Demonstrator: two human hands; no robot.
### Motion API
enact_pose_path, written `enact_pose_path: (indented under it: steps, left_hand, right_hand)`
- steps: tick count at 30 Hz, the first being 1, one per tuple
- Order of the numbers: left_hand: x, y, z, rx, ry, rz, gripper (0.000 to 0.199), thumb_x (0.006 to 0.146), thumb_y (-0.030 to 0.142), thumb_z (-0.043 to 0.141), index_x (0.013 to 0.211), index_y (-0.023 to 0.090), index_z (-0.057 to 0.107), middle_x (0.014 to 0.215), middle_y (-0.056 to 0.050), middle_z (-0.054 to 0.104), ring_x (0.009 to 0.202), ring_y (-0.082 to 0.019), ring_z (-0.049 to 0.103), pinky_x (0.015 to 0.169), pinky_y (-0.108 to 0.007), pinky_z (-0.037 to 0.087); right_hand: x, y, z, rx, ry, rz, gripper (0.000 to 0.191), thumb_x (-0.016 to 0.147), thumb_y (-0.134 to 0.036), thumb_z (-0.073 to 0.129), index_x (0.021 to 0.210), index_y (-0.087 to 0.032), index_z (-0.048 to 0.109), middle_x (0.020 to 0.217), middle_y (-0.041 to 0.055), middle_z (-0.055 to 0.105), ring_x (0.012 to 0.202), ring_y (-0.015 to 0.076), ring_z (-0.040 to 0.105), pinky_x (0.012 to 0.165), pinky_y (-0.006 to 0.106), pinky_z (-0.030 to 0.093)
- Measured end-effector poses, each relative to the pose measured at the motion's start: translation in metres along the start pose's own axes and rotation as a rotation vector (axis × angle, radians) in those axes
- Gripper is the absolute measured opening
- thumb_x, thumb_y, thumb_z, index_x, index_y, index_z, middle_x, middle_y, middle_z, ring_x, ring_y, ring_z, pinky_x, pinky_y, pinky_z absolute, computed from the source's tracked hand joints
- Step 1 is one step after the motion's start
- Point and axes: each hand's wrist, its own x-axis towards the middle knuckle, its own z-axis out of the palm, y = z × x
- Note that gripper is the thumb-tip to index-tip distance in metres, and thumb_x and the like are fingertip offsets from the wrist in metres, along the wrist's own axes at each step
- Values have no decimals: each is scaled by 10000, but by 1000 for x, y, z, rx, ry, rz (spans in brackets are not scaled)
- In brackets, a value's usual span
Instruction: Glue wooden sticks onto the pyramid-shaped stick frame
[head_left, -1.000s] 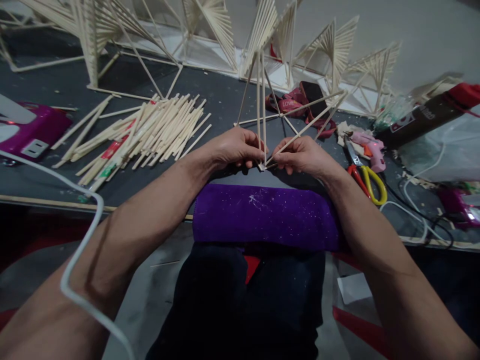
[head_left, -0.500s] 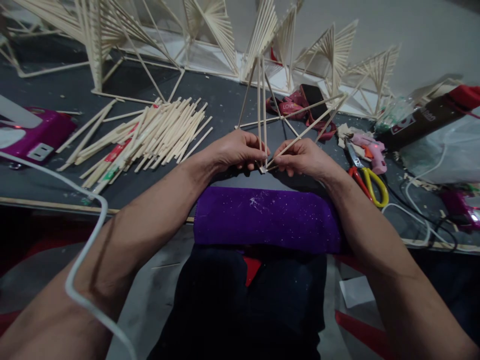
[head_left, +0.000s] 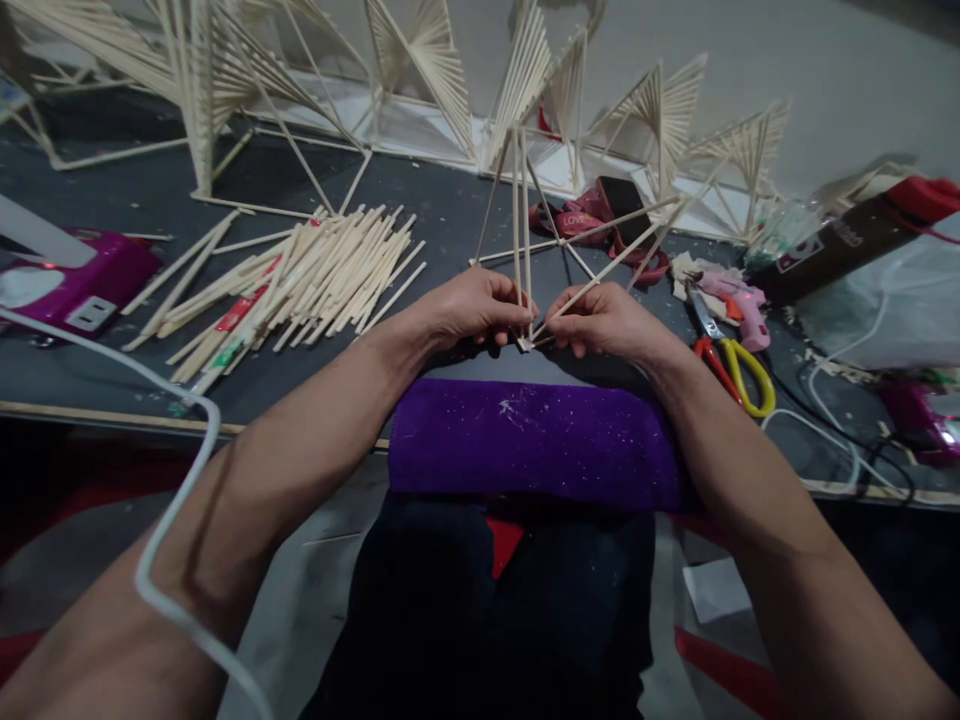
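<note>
A small open frame of thin wooden sticks (head_left: 527, 215) stands on the dark table in front of me. Two upright sticks and a slanting one meet at its near corner. My left hand (head_left: 484, 308) pinches the uprights low down, close to that corner. Opposite it, my right hand (head_left: 600, 317) grips the lower end of the slanting stick (head_left: 626, 258), fingers closed. The two hands are a short gap apart. A purple cloth (head_left: 536, 440) lies over the table edge just below them.
Loose sticks (head_left: 322, 270) are heaped on the left, beside a magenta power strip (head_left: 90, 280). Finished stick models (head_left: 427, 70) line the back. On the right are scissors (head_left: 739, 370), a pink glue gun (head_left: 742, 305), a dark bottle (head_left: 847, 235) and cables. A phone (head_left: 619, 197) lies behind the frame.
The view has shifted slightly. Both hands keep their hold at the near corner of the stick frame, with no clear movement.
</note>
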Motion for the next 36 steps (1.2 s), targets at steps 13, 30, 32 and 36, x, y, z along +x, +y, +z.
enact_pose_path:
  steps: [13, 30, 32, 36]
  left_hand:
    - [-3, 4, -1, 50, 14, -20, 79, 796, 166, 667, 868, 139, 687, 691, -50, 678, 453, -55, 493, 382, -182, 258]
    - [2, 6, -4, 35, 14, -27, 247, 710, 253, 765, 909, 131, 680, 754, -76, 715, 461, -64, 525, 351, -141, 299]
    - [2, 6, -5, 39, 17, -24, 279, 698, 277, 782, 915, 130, 685, 767, -73, 718, 466, -64, 528, 359, -143, 305]
    - [0, 6, -5, 37, 21, -16, 269, 686, 295, 804, 881, 144, 699, 741, -45, 718, 470, -65, 510, 370, -158, 285]
  right_hand:
    - [-59, -46, -50, 104, 197, -257, 189, 837, -345, 677, 817, -157, 677, 597, -12, 611, 404, 51, 487, 355, 184, 280]
    - [-170, 40, -108, -128, 900, 175, 304, 786, -472, 576, 774, -168, 566, 618, -4, 576, 429, 75, 455, 417, 210, 293]
    - [-169, 51, -108, -240, 869, 239, 313, 812, -465, 526, 787, -159, 588, 631, 10, 594, 451, 86, 482, 442, 214, 325]
    - [-163, 64, -101, -424, 817, 324, 264, 810, -399, 570, 804, -155, 670, 683, 31, 658, 548, 124, 570, 543, 230, 402]
